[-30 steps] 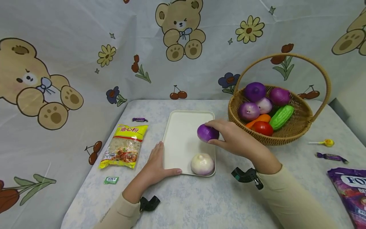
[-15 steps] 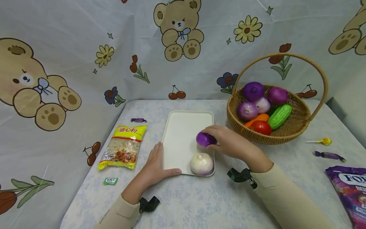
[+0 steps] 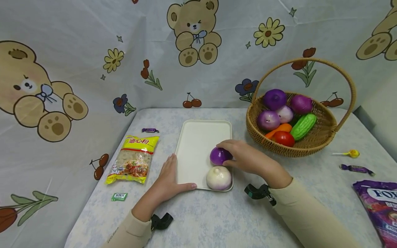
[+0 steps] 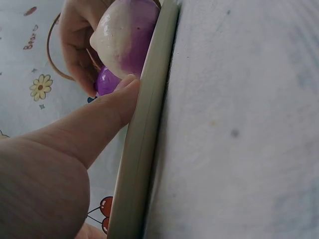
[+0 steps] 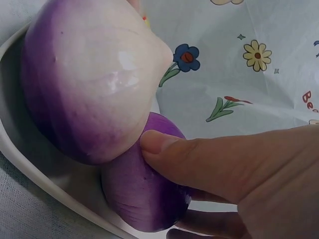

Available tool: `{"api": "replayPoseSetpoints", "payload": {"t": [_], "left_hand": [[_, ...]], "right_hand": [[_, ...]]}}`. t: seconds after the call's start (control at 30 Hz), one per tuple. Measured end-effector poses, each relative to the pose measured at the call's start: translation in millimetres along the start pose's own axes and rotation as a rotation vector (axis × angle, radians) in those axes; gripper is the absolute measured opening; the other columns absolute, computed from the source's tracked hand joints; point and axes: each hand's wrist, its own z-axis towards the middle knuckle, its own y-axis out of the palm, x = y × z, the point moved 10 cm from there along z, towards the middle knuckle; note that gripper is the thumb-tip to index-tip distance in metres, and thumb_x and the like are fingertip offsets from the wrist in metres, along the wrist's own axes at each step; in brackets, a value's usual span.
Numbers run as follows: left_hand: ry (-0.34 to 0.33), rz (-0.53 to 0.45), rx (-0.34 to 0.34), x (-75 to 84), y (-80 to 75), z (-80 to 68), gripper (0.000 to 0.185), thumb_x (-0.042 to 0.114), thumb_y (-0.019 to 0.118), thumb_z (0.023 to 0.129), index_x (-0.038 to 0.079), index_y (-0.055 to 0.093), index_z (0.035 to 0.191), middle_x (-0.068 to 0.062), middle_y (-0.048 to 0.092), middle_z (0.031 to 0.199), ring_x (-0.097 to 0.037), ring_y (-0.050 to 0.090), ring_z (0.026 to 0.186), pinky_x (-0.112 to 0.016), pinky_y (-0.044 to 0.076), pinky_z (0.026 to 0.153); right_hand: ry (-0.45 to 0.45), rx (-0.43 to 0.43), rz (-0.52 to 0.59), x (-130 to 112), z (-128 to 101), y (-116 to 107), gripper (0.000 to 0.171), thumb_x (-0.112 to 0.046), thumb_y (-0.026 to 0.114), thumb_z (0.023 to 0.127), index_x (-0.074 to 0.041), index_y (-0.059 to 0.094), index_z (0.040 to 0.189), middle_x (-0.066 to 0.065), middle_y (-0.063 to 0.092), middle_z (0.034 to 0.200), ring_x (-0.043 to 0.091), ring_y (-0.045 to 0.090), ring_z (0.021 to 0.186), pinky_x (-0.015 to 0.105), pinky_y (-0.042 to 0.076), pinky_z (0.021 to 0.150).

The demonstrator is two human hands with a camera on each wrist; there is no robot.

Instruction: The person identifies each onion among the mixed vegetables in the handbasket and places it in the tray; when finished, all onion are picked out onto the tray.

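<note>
My right hand (image 3: 243, 155) holds a purple onion (image 3: 219, 156) between thumb and fingers, low over the right side of a white tray (image 3: 195, 148). A white-and-purple onion (image 3: 219, 178) sits in the tray's near right corner, just in front of the purple one. In the right wrist view the purple onion (image 5: 149, 189) looks to be against or right beside the paler onion (image 5: 94, 74). My left hand (image 3: 167, 182) rests at the tray's near left corner, fingers straight along the left side. Its thumb (image 4: 107, 107) lies on the near rim in the left wrist view.
A wicker basket (image 3: 325, 137) with several onions, a tomato (image 3: 283, 138), a carrot and a green gourd-like vegetable (image 3: 304, 126) stands at the right back. A pasta bag (image 3: 133, 160) and small candies lie left. A lollipop (image 3: 352, 153), wrapped candy and purple bag (image 3: 376, 206) lie right.
My right hand has brought the purple onion down and toward the near side, up to the paler onion. The left hand has stayed in place on the tray.
</note>
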Motion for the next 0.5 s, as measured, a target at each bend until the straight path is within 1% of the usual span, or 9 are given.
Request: {"api": "replayPoseSetpoints", "payload": {"t": [0.3, 0.5], "left_hand": [[-0.001, 0.0, -0.005, 0.1, -0.4, -0.6, 0.145, 0.068, 0.087, 0.075, 0.001, -0.003, 0.167, -0.017, -0.003, 0.174, -0.036, -0.004, 0.158, -0.056, 0.007, 0.124], [-0.005, 0.0, -0.004, -0.2, -0.3, -0.5, 0.145, 0.068, 0.087, 0.074, 0.001, -0.003, 0.167, -0.017, -0.003, 0.174, -0.037, -0.004, 0.158, -0.056, 0.008, 0.124]], "right_hand": [[0.01, -0.011, -0.011, -3.1, 0.1, -0.2, 0.055, -0.012, 0.088, 0.089, 0.0, 0.065, 0.138, 0.016, 0.065, 0.136, 0.032, 0.063, 0.123, 0.045, 0.054, 0.101], [0.033, -0.013, -0.02, -2.8, -2.4, -3.8, 0.057, -0.016, 0.086, 0.091, 0.002, 0.063, 0.141, 0.019, 0.062, 0.14, 0.036, 0.06, 0.128, 0.048, 0.051, 0.105]]}}
